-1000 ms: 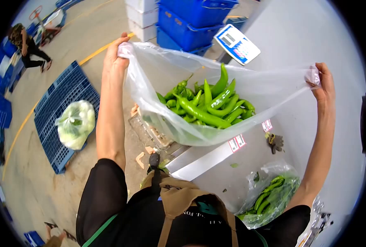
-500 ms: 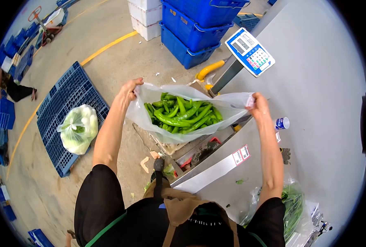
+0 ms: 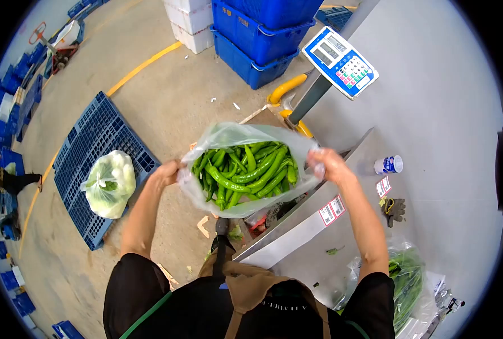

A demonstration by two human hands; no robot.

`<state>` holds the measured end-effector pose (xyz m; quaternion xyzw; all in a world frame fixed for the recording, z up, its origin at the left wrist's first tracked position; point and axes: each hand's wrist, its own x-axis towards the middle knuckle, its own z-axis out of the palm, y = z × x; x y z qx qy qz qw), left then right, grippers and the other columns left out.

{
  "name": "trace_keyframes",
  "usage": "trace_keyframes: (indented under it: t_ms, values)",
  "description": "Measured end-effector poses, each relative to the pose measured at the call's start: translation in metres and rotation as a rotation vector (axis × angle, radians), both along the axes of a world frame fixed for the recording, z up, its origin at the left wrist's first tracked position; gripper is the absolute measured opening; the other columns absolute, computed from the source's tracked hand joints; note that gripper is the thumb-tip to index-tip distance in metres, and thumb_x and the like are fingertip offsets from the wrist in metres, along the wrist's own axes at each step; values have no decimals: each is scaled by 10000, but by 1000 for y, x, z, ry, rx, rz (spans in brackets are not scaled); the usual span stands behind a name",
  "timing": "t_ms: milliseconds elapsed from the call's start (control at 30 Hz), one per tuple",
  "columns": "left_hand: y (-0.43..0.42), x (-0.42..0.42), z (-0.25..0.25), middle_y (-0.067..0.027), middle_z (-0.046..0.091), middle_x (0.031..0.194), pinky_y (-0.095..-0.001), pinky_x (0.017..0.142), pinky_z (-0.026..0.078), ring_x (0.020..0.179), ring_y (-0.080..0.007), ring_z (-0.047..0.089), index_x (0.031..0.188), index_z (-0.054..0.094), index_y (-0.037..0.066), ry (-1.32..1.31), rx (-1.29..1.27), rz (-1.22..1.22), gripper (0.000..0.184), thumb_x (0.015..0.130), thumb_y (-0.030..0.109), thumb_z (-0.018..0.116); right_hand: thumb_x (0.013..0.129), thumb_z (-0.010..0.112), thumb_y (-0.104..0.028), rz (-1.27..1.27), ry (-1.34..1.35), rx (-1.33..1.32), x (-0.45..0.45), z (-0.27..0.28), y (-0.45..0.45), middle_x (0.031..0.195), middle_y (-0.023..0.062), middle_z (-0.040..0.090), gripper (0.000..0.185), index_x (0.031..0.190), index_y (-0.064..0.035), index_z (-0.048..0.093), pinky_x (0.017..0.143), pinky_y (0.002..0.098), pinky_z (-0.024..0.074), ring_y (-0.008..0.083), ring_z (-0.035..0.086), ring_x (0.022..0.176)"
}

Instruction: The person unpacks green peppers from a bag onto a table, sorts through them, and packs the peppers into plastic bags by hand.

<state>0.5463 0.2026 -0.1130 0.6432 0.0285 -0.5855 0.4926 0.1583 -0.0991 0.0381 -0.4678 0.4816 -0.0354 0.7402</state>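
Green peppers (image 3: 248,176) in a translucent bag (image 3: 246,133), in the grasp of left fingers (image 3: 171,169) and right fingers (image 3: 322,159)

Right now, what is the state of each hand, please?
Left hand: closed, holding the plastic bag at its left.
Right hand: closed, holding the plastic bag at its right.

We can read no word or number for certain: the digits on the scale (image 3: 340,62), yellow characters on a blue crate (image 3: 250,35), blue print on the cup (image 3: 388,164), red-edged labels (image 3: 326,214) on the table (image 3: 299,272) and pale letters on our top (image 3: 206,308) are too small or blurred.
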Motion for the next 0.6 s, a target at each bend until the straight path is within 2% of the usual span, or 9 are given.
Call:
trace_keyframes:
  t_ms: [33, 100, 167, 233, 333, 433, 467, 533, 600]
  values:
    - [-8, -1, -10, -13, 535, 664, -275, 468, 444, 572, -123, 517, 862, 545, 25, 97, -156, 158, 76, 845, 93, 574, 865, 618, -199, -93, -92, -47, 8, 9, -10, 665, 1, 545, 120, 850, -86, 583, 426, 256, 375, 99, 478, 518]
    - [-61, -8, 63, 1, 502, 637, -251, 449, 408, 519, -117, 478, 805, 501, 84, 29, -279, 286, 70, 859, 66, 542, 887, 585, -203, -164, -235, -53, 24, 35, -27, 637, 10, 510, 147, 840, -67, 554, 393, 260, 328, 99, 424, 484]
    - [-95, 9, 106, -2, 483, 623, -226, 442, 386, 515, -100, 460, 790, 486, 86, 139, -664, 179, 99, 860, 74, 555, 886, 583, -205, -255, -251, -34, 19, 53, -32, 628, 18, 504, 150, 840, -69, 539, 390, 262, 322, 108, 410, 467]
    - [-118, -1, 171, -6, 454, 614, -220, 435, 370, 508, -89, 432, 767, 464, 95, 204, -840, 151, 143, 857, 78, 573, 882, 589, -205, -339, -342, 41, -6, 57, -59, 624, 20, 504, 152, 847, -68, 535, 388, 266, 323, 114, 405, 458]
    - [-145, 17, 178, -43, 520, 658, -220, 459, 420, 536, -113, 491, 808, 498, 72, 342, -936, 159, 100, 854, 85, 586, 867, 609, -211, -441, -517, -21, -21, 71, -61, 614, 23, 500, 167, 850, -61, 537, 396, 273, 330, 125, 400, 442]
    - [-158, 2, 184, -96, 601, 749, -232, 502, 482, 583, -136, 563, 890, 528, 34, 157, -730, 243, 111, 844, 95, 607, 853, 629, -215, -579, -454, -66, -3, 64, -50, 623, 24, 515, 163, 858, -71, 553, 424, 282, 356, 129, 433, 471]
    - [-159, 6, 166, -147, 638, 842, -238, 539, 517, 628, -149, 608, 966, 527, -5, 190, -733, 139, 189, 836, 93, 622, 840, 644, -206, -485, -411, -51, -6, 48, -54, 654, 27, 542, 155, 862, -73, 567, 484, 307, 398, 135, 482, 538]
    - [-164, 15, 132, -153, 639, 852, -235, 537, 514, 627, -147, 611, 969, 519, -13, 179, -678, 164, 194, 832, 79, 621, 832, 650, -195, -474, -402, -63, -3, 21, -54, 667, 25, 547, 151, 863, -68, 574, 527, 320, 416, 139, 499, 583]
    - [-167, 11, 138, -144, 624, 853, -195, 493, 470, 586, -110, 565, 967, 515, -27, 146, -624, 246, 177, 825, 37, 600, 817, 663, -173, -505, -361, -129, 8, 22, -50, 658, 13, 524, 155, 856, -49, 578, 582, 324, 422, 142, 499, 613]
